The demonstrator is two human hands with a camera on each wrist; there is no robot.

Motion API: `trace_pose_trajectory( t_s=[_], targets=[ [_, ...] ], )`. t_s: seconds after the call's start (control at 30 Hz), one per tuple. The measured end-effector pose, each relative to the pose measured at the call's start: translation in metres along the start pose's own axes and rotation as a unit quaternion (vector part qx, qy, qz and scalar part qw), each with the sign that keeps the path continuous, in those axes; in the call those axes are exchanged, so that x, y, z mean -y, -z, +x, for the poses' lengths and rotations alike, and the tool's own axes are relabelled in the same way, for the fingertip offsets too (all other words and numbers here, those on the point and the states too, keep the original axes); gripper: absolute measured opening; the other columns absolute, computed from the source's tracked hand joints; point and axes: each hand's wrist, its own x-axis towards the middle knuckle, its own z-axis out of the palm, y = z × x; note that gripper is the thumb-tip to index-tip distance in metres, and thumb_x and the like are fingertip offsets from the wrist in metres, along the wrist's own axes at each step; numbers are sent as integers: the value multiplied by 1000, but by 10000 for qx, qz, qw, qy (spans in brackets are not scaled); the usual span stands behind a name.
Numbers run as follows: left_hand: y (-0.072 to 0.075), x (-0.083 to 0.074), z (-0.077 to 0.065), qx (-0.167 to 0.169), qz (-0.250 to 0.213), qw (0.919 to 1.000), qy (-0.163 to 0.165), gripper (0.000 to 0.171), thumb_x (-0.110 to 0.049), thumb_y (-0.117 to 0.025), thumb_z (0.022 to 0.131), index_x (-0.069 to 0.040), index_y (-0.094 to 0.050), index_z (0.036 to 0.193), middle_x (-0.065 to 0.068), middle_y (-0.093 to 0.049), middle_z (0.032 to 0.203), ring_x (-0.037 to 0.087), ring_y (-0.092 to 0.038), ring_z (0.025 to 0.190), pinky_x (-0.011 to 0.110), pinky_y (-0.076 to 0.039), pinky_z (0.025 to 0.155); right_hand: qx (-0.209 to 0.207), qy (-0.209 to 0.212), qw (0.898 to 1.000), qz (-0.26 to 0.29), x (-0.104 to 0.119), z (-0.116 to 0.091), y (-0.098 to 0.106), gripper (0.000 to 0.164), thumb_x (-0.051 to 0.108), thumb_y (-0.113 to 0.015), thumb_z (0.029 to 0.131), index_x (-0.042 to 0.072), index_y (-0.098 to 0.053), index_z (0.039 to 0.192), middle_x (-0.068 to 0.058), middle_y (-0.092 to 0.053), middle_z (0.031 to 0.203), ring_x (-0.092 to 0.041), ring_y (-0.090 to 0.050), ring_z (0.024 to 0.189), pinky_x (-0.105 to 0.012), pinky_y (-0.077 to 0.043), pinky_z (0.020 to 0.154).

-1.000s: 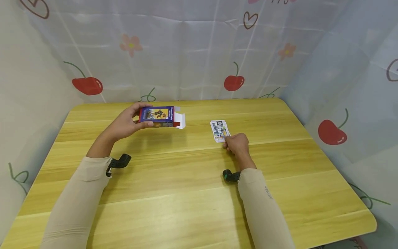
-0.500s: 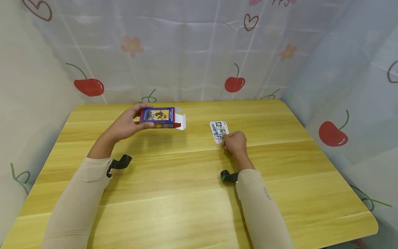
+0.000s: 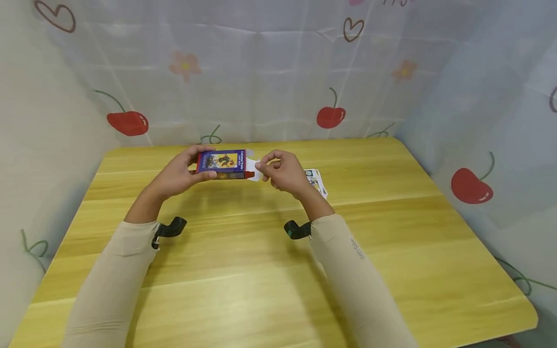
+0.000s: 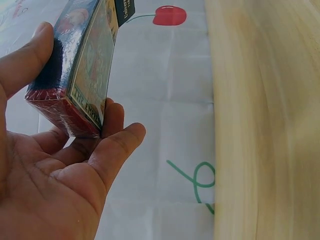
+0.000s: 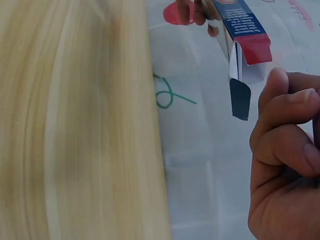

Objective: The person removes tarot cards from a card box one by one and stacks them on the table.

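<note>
In the head view my left hand [image 3: 177, 170] grips a blue and red tarot card box [image 3: 222, 160] by its closed end, thumb along the front edge. The picture side faces up and the open end points right. A white end flap [image 3: 251, 170] sticks out there. My right hand [image 3: 285, 172], fingers curled, has its thumb and index fingertips at that flap, pinching its edge. The right wrist view shows the box's dark side flap [image 5: 240, 100] close to the fingertips. A small pile of tarot cards [image 3: 316, 182] lies face up behind the right hand, partly hidden by it.
The wooden table [image 3: 217, 275] spreads under both arms. A white sheet [image 3: 261, 72] printed with cherries hangs along the back edge. Small black camera mounts [image 3: 171, 227] sit on both wrists.
My right hand has left the card pile and moved left and away from me to the box's flap. The left hand and box have stayed almost in place.
</note>
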Motion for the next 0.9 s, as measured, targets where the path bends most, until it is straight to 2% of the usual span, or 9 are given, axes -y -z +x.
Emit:
trace_pose_trajectory(
  t_s=[0.2,0.37,0.57,0.77,0.9],
  targets=[
    [1,3,-1,-32,-65,10000,-16,64,-26,-70,92,-12,-39,146,13,-42,144,30,-47,127,46,-51,99,146,-176,9993,-286,7,16,-11,18,24,-63,98,7,-61,102,-4,-61,66,-12,-32,41,-25,-25,41],
    [4,3,-2,-55,-58,10000,-30,65,-28,-71,92,-12,-39,147,13,-43,143,30,-47,127,46,-51,98,221,-502,9972,-503,10,23,-20,20,27,-63,98,8,-62,103,-3,-61,66,-12,-35,41,-26,-25,41],
    [4,2,0,-13,-150,9999,-76,66,-28,-72,91,-11,-39,146,13,-44,142,29,-47,126,43,-52,97,-18,-781,9958,-478,14,25,-26,19,25,-59,98,8,-62,105,-1,-63,64,-11,-36,41,-26,-24,41],
    [5,2,-1,-11,-172,9998,-102,66,-27,-72,91,-12,-39,146,13,-44,142,29,-47,127,45,-51,98,-205,-966,9934,-582,17,26,-30,21,28,-60,97,8,-63,103,-6,-71,78,-11,-40,41,-25,-26,41],
    [6,2,-3,-30,-185,9998,-102,66,-28,-72,91,-11,-39,146,13,-44,142,29,-47,127,45,-51,98,-193,-984,9932,-590,17,26,-31,19,26,-61,96,9,-64,103,-3,-69,72,-10,-40,42,-25,-26,41]
  ],
)
